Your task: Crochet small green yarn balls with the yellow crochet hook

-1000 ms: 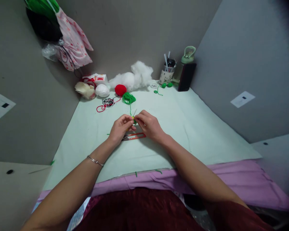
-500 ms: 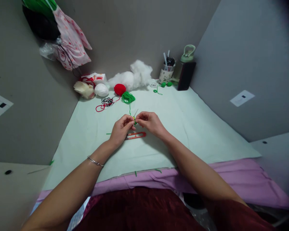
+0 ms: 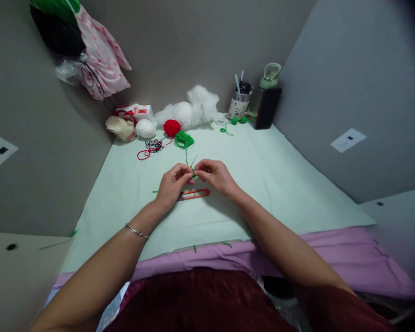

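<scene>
My left hand (image 3: pixel 173 184) and my right hand (image 3: pixel 216 176) meet over the middle of the pale green table cover (image 3: pixel 280 184), fingertips pinched together on a small green crochet piece (image 3: pixel 192 170). A thin hook (image 3: pixel 193 161) sticks up from between the fingertips. A green strand (image 3: pixel 186 157) runs from the piece back to a bundle of green yarn (image 3: pixel 184 139). Orange-handled thread snips (image 3: pixel 194 194) lie flat on the cover just below my hands.
At the back lie a red yarn ball (image 3: pixel 172 127), a white ball (image 3: pixel 145 129), white stuffing (image 3: pixel 193 110), tangled red and black threads (image 3: pixel 151 148), a cup of tools (image 3: pixel 240 103), a green bottle (image 3: pixel 264 92) and a dark box. A pink bag (image 3: pixel 100 60) hangs at upper left. Purple cloth (image 3: pixel 332 258) edges the table.
Both hands have lifted slightly away from the snips and stay pinched on the green piece. The camera view has shifted a little.
</scene>
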Available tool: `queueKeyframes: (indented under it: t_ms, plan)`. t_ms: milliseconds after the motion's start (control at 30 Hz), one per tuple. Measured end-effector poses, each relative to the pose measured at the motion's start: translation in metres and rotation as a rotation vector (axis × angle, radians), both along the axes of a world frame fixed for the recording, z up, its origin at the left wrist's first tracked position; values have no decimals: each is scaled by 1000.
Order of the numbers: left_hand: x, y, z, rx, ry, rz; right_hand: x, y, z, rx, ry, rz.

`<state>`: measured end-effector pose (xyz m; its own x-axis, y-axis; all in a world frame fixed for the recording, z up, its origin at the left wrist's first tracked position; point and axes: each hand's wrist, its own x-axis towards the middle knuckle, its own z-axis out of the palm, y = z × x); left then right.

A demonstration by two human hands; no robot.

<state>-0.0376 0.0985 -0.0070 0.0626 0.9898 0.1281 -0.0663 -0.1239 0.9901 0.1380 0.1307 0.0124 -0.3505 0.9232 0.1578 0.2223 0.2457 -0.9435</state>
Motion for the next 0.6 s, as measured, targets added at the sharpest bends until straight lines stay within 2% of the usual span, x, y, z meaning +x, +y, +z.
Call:
queueKeyframes:
  t_ms: [600]
  plan:
    - [-2, 6, -2, -196, -184, -57, -3, -3, -7, 190, -38, -47]
